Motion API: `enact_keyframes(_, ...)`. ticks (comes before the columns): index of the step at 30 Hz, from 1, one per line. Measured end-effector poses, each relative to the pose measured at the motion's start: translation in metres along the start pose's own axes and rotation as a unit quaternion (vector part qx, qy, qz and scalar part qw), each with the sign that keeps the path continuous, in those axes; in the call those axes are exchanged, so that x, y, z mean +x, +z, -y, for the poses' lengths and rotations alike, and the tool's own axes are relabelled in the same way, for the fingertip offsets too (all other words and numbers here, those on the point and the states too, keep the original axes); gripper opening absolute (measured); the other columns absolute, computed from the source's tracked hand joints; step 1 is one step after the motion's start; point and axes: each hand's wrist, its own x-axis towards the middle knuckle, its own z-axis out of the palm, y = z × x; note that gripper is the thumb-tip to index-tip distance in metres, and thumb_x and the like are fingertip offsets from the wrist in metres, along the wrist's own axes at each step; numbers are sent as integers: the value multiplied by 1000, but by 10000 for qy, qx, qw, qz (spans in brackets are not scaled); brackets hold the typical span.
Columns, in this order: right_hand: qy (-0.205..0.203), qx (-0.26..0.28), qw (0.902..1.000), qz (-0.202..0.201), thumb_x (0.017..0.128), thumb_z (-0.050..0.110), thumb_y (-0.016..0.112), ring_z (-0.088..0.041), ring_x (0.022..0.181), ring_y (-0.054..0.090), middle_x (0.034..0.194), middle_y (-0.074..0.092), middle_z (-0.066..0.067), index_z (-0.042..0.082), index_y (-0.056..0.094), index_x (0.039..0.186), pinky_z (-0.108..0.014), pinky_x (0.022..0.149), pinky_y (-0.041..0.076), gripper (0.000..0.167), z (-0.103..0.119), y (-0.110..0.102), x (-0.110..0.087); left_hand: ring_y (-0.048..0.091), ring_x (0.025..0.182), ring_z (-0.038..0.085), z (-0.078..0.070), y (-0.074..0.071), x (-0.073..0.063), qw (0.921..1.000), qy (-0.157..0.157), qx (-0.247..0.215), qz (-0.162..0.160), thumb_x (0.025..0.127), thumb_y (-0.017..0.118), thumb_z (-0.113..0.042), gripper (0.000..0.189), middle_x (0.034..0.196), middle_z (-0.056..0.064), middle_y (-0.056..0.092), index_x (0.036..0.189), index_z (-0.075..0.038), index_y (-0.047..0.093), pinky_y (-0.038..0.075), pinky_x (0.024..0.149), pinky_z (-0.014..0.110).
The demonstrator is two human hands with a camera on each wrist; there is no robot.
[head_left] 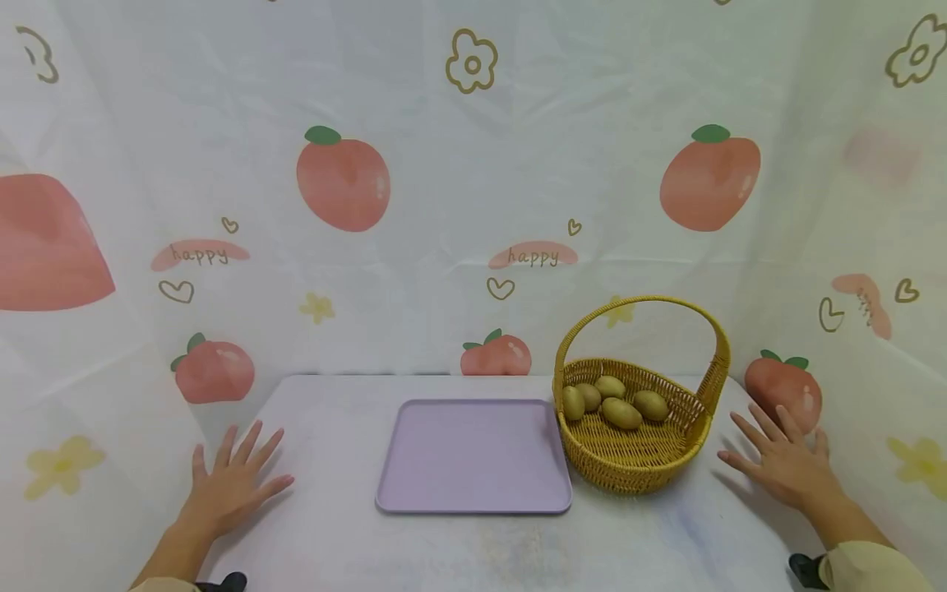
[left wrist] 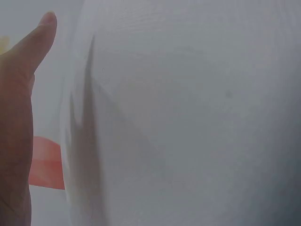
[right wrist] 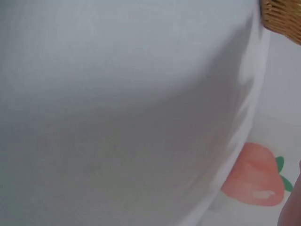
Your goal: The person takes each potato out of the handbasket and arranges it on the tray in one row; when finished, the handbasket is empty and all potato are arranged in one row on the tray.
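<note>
My left hand (head_left: pixel 225 487) is held over the left side of the white table, fingers spread and straight, with nothing in it. At the far right my right hand (head_left: pixel 792 464) is spread the same way, also holding nothing. It is nearest to a yellow wicker basket (head_left: pixel 629 477) with a tall hoop handle. Several greenish-brown kiwis (head_left: pixel 621 413) lie inside the basket. Left of it, a flat light purple tray (head_left: pixel 473 456) lies on the table with nothing on it. The left wrist view shows part of the left hand (left wrist: pixel 16 103); the right wrist view catches the basket's edge (right wrist: pixel 284 19).
A white table (head_left: pixel 325 460) bears the tray and basket. Behind it and along both sides hangs a white cloth (head_left: pixel 414 205) printed with peaches, flowers and the word "happy". The basket's handle (head_left: pixel 644 301) rises well above its rim.
</note>
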Motion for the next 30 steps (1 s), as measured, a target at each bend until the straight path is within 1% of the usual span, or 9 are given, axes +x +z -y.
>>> enact_keyframes(6,-1,22,9990,-452,93,55,52,-40,144,-11,162,-3,-11,24,12,158,-80,94,-1,82,4,-3,-7,-12,143,44,-5,-2,-1,9997,157,52,-172,91,49,-63,81,159,18,14,156,-23,22,-25,99,66)
enact_keyframes(8,-28,40,9983,-582,93,54,54,-38,145,-11,162,-3,-8,24,13,157,-80,93,-1,82,6,-3,-11,-14,143,42,-7,-3,-2,9993,255,60,-282,91,50,-62,81,160,17,12,156,-24,21,-24,99,66)
enact_keyframes(13,-58,132,9972,-739,93,52,55,-32,145,-16,162,-6,-5,26,11,158,-80,94,-4,82,17,-7,-18,-11,144,40,-14,-8,-2,9968,499,-51,-625,91,55,-58,81,161,12,9,156,-26,20,-21,102,66)
enact_keyframes(16,-115,237,9958,-882,93,50,57,-29,145,-18,162,-6,-2,26,13,157,-79,96,-6,82,26,-12,-20,-10,145,38,-20,-9,-2,9942,648,-120,-850,90,57,-55,81,161,12,11,156,-27,20,-18,103,67)
enact_keyframes(20,-277,443,9911,-1225,91,48,60,-28,146,-13,163,-4,4,26,17,157,-73,101,-11,82,38,-18,-21,-10,145,36,-28,-9,1,9902,831,-228,-1095,89,59,-53,82,161,12,12,156,-28,20,-11,104,70)
enact_keyframes(22,-470,590,9865,-1455,91,47,61,-29,147,-8,163,1,3,25,20,157,-68,106,-11,81,44,-20,-21,-9,145,36,-33,-11,3,9879,913,-467,-1160,89,61,-50,82,161,13,11,156,-27,20,-10,107,67)
enact_keyframes(26,-915,1093,9719,-1874,89,40,66,-28,147,1,162,12,1,21,29,154,-60,111,-7,77,56,-24,-16,-2,145,40,-45,-19,8,9811,1048,-1151,-1152,90,63,-38,80,160,18,12,156,-22,21,-12,113,51)
enact_keyframes(28,-1115,1427,9618,-2054,86,33,70,-25,147,7,160,20,-4,16,36,151,-55,114,-2,76,62,-27,-13,4,144,43,-53,-26,11,9761,1080,-1499,-1146,90,65,-33,80,159,18,13,156,-21,23,-8,114,51)
enact_keyframes(30,-1255,1734,9522,-2181,83,27,74,-20,146,12,158,26,-9,12,40,149,-47,117,3,76,69,-31,-9,9,142,43,-61,-33,14,9710,1087,-1803,-1134,89,65,-30,79,160,16,13,156,-21,24,-1,113,58)
